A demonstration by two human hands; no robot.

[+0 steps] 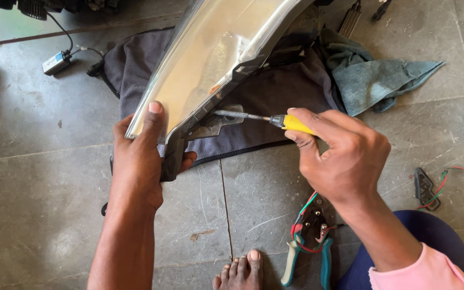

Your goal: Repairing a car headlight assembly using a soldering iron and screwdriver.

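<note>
Fingers of the right hand [345, 156] are wrapped tight around a yellow-handled screwdriver [267, 118], its metal tip poked into the seam at the near corner of a car headlight [216, 51]. Left hand [138, 158] clamps that same corner, thumb flat on the clear lens, fingers curled under the black housing. Headlight rests on a dark cloth [275, 96] spread over the stone floor [44, 177]. Pliers [308, 241] with teal grips lie near a bare foot [240, 273], and a blue-grey rag [374, 78] sits beside the cloth.

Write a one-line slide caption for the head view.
Left hand steadies a car headlight on a dark cloth while the right hand works a yellow-handled screwdriver into its edge.
</note>
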